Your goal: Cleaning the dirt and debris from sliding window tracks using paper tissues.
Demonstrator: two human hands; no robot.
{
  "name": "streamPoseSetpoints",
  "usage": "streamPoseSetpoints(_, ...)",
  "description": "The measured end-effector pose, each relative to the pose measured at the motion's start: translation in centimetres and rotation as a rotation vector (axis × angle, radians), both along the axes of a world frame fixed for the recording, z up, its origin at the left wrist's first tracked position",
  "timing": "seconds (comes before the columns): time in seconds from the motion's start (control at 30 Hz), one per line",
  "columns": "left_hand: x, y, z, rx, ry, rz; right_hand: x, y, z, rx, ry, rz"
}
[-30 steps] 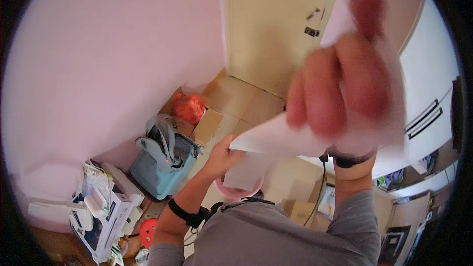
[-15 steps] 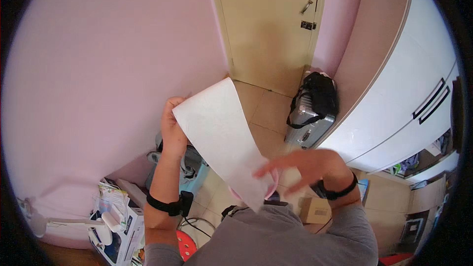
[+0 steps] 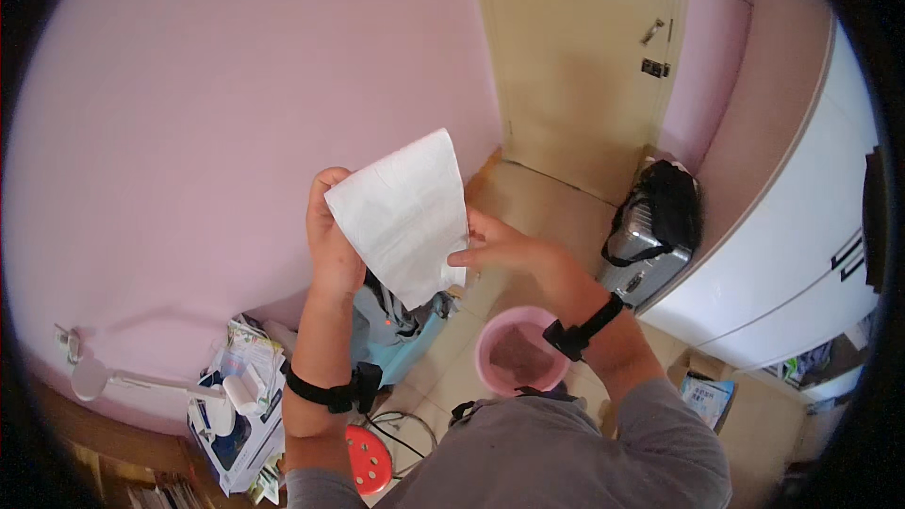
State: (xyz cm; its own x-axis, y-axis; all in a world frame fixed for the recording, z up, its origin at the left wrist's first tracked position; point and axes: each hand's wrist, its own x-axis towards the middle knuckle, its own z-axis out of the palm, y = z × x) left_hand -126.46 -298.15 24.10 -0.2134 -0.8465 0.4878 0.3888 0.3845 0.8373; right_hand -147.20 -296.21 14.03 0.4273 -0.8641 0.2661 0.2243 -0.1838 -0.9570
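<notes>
A white sheet [image 3: 405, 212], which looks like paper towel, is held up in front of me at chest height. My left hand [image 3: 335, 236] grips its left edge, with the fingers mostly hidden behind it. On the other side, my right hand [image 3: 495, 240] pinches the lower right edge, thumb in front and fingers behind. The sheet appears folded over, with a second layer showing near my right thumb. Below my right forearm a pink bucket [image 3: 484, 353] stands on the floor; what lies inside looks greyish brown.
A silver suitcase [image 3: 650, 269] with a black bag [image 3: 671, 207] on top stands by the beige door [image 3: 584, 75]. A white wardrobe [image 3: 754, 273] lines the right. At left are a red stool [image 3: 370, 462], a grey bag [image 3: 377, 330], a white lamp [image 3: 156, 385] and piled papers [image 3: 250, 344].
My right hand has moved left and up from over the bucket and taken hold of the sheet. The long hanging strip is now shorter and folded. The view has shifted, uncovering the bucket.
</notes>
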Motion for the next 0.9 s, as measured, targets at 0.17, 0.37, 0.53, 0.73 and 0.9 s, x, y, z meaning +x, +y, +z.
streamPoseSetpoints(0.17, 2.4, 0.1, 0.7, 0.102, 0.13, 0.117, 3.5, -0.2, -3.4, 0.106, -0.027, 0.063)
streamPoseSetpoints(0.37, 8.4, -1.8, -2.3, 0.198, 0.093, 0.238, 4.5, 1.3, -2.0, -0.439, 0.105, -0.133)
streamPoseSetpoints(0.53, 12.7, -1.9, -10.7, 0.527, -0.279, 0.124, 4.8, 2.3, 3.1, -0.521, 0.008, -0.078)
streamPoseSetpoints(0.73, 11.5, 5.3, -14.2, 0.549, -0.602, -0.439, 4.3, 0.9, 6.2, 0.09, -0.135, -0.149)
streamPoseSetpoints(0.9, 10.5, 4.8, -14.2, 0.56, -0.051, -0.243, 4.3, 0.1, 5.2, 0.091, -0.074, -0.039)
